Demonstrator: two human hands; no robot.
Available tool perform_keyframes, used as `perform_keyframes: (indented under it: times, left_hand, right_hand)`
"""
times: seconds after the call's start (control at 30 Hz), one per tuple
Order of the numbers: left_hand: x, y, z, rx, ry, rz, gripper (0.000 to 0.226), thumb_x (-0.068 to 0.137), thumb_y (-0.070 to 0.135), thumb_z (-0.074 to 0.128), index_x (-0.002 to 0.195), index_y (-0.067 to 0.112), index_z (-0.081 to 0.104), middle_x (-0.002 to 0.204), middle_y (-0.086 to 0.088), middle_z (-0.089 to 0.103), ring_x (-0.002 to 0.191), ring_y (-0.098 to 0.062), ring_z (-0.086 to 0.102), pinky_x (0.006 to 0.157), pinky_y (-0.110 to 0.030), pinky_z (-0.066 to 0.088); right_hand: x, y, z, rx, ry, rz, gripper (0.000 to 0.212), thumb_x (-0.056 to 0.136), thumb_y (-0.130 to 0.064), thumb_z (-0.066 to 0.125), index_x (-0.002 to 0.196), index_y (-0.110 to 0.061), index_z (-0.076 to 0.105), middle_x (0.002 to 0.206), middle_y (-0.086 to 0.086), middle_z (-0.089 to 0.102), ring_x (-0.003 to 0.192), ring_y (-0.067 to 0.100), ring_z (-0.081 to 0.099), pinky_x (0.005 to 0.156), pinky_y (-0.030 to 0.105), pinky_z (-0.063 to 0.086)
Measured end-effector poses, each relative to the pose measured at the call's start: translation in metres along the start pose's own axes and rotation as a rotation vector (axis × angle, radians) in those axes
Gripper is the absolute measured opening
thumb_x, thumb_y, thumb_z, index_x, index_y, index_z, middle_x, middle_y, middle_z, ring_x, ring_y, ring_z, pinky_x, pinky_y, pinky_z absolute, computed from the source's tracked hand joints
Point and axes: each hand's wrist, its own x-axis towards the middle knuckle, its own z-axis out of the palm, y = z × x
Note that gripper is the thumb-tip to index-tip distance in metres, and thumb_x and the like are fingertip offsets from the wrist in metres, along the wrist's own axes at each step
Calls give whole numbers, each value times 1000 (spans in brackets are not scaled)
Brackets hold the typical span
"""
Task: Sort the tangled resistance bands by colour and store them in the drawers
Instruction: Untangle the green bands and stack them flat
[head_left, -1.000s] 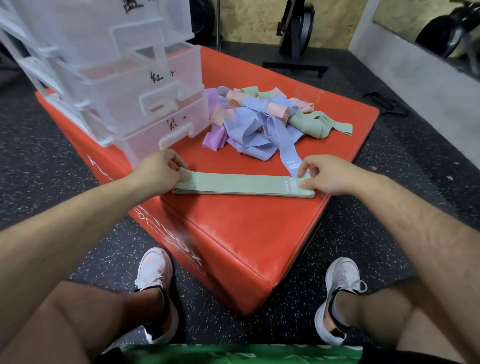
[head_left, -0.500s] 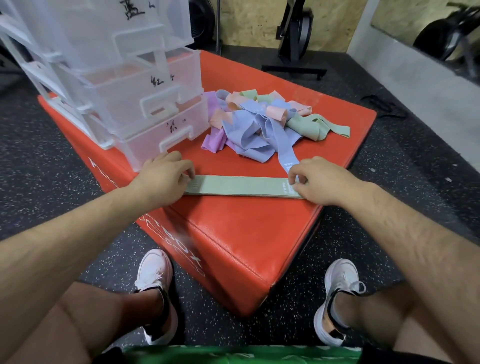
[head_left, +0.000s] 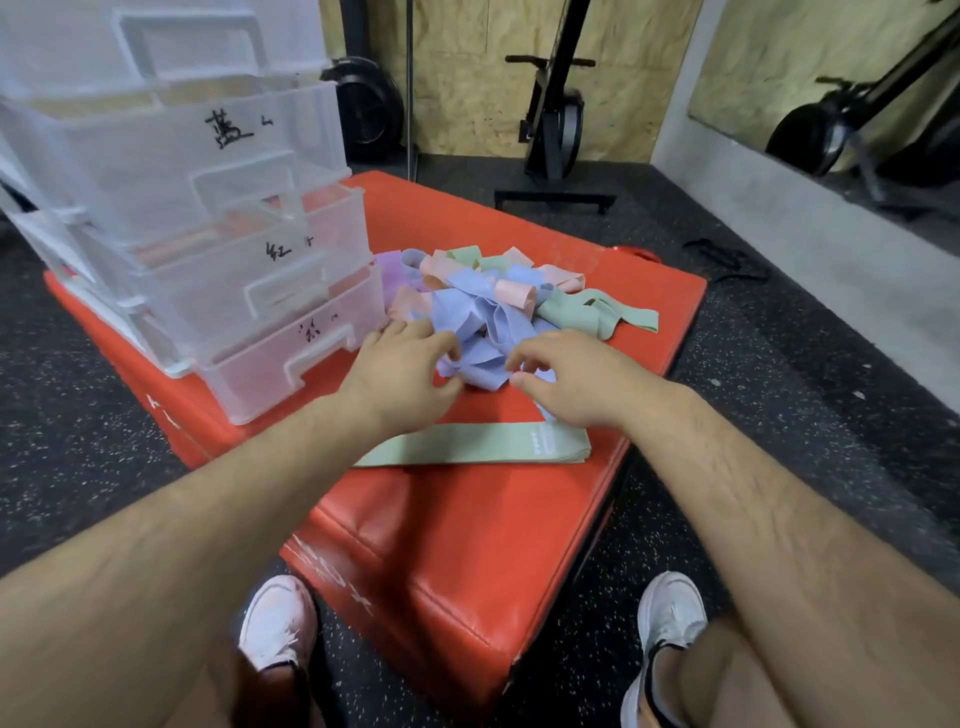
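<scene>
The left hand (head_left: 402, 371) pinched a blue band (head_left: 478, 364) at the near edge of the pile (head_left: 509, 296) on the box (head_left: 467, 545). The right hand (head_left: 569, 382) curled its grip beside it; whether it held anything I could not tell. A green band (head_left: 467, 441) lay flat under both wrists.

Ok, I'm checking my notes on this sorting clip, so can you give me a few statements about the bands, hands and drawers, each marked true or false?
1. A green band lies flat on the box, nearer the person than the pile. True.
2. Both hands rest on the green band. False: the left hand and the right hand are both at the pile.
3. The drawers stand on the floor. False: they stand on the box, left of the pile.
4. The pile mixes blue, pink, green and purple. True.
</scene>
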Motion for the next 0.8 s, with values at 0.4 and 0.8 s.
perform_keyframes:
  times: [0.4, 0.8]
  left_hand:
    - [82, 56, 47, -113, -97, 84, 34, 88, 39, 53, 121, 33, 56, 123, 8, 54, 118, -21, 48, 90, -38, 34]
    - [84, 51, 41, -151, -55, 44, 32, 88, 33, 53, 119, 32, 60, 114, 5, 58, 111, -25, 52, 88, -37, 37]
  right_hand:
    - [56, 96, 25, -38, -133, 479, 37, 97, -40, 48, 131, -39, 61, 168, 6, -3, 152, 36, 10, 118, 45, 27]
    - [47, 94, -2, 106, 136, 305, 41, 101, -13, 41, 141, -13, 51, 142, 13, 44, 134, 30, 43, 110, 35, 35]
